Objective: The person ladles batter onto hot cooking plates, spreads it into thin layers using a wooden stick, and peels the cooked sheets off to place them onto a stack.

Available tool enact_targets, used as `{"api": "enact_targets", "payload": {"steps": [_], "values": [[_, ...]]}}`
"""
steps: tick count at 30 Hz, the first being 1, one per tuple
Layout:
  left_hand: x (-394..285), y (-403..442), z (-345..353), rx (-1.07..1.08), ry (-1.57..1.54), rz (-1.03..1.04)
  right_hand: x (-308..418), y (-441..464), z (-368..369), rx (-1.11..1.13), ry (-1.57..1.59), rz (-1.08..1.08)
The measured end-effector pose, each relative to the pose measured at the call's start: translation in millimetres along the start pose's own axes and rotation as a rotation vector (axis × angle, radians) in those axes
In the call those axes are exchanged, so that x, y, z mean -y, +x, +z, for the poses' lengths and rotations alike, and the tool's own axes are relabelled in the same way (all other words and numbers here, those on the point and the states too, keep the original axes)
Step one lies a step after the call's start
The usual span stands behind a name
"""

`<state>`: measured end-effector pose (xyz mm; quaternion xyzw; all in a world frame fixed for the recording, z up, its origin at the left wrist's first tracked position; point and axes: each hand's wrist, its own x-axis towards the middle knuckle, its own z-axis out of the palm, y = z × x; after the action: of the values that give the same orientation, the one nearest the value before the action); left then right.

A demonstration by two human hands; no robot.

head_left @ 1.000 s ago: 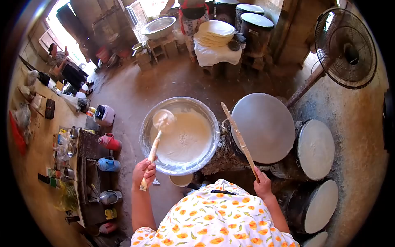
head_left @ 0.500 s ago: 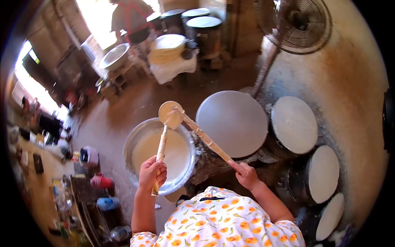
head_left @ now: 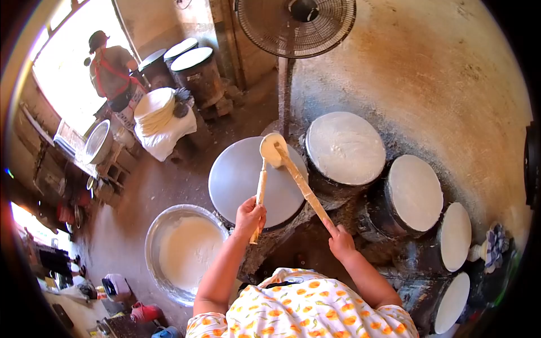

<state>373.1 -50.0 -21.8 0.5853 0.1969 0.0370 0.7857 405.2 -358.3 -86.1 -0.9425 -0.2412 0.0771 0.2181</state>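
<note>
My left hand (head_left: 249, 218) is closed round the handle of a batter-coated ladle (head_left: 269, 145), its round bowl held up in front of me. In my right hand (head_left: 341, 243) is a long wooden stick (head_left: 307, 191), smeared with pale batter; its far end meets the ladle's bowl, and I cannot make out the shape of that end. Both tools are above a wide, round grey griddle (head_left: 236, 174). To the left below stands a large metal basin (head_left: 151, 248) containing creamy white batter (head_left: 191, 250).
Several drum stoves with white-coated round tops (head_left: 345, 147) curve along the wall at right. A standing fan (head_left: 296, 22) rises behind the griddle. At the back left are a stack of flat round sheets (head_left: 155, 107) on a cloth-covered stand and another person (head_left: 112, 70).
My view has turned to the right. Both hands, with the ladle and stick touching, have gone from beside the batter basin to over the grey griddle.
</note>
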Motion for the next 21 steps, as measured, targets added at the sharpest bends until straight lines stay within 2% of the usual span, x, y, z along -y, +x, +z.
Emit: {"api": "enact_targets", "payload": {"steps": [3, 5, 6, 7, 9, 11, 12, 15, 17, 18, 19, 21], "values": [[24.7, 22.4, -13.6, -0.003, 0.17, -0.005, -4.5, -10.4, 5.0, 0.065, -0.039, 0.113], [45.3, 37.5, -39.3, -0.153, 1.049, 0.489, -3.1, -16.1, 6.4, 0.102, -0.045, 0.159], [27.9, 34.3, -44.7, -0.114, 1.267, 0.481, -1.4, -16.8, 7.2, 0.075, -0.012, 0.154], [13.1, 33.2, -47.7, -0.11, 1.269, 0.485, 2.2, -16.6, 6.1, 0.047, 0.021, 0.15], [-14.6, 32.2, -50.9, -0.1, 1.571, 0.377, 4.1, -16.1, 4.8, 0.008, 0.055, 0.153], [-48.9, 29.8, -50.0, -0.1, 1.729, 0.292, -1.3, -18.1, 12.2, -0.096, 0.203, 0.086], [-61.5, 30.6, -51.7, -0.12, 1.798, 0.321, -0.9, -21.3, 13.2, -0.095, 0.201, 0.087], [-90.0, 29.4, -64.6, -0.249, 1.762, 0.568, 3.7, -22.5, 11.4, -0.125, 0.221, 0.048], [-121.4, 13.4, -50.6, -0.317, 1.575, 0.611, 8.7, -23.3, 10.1, -0.155, 0.3, 0.059], [-124.8, 11.0, -50.1, -0.369, 1.393, 0.698, 11.2, -24.5, 11.1, -0.15, 0.297, 0.056], [-121.0, 12.7, -52.5, -0.374, 1.389, 0.694, 13.0, -25.3, 12.4, -0.184, 0.325, 0.048], [-111.0, 17.0, -58.7, -0.354, 0.847, 0.789, 14.1, -22.0, 15.2, -0.215, 0.349, 0.029]]}}
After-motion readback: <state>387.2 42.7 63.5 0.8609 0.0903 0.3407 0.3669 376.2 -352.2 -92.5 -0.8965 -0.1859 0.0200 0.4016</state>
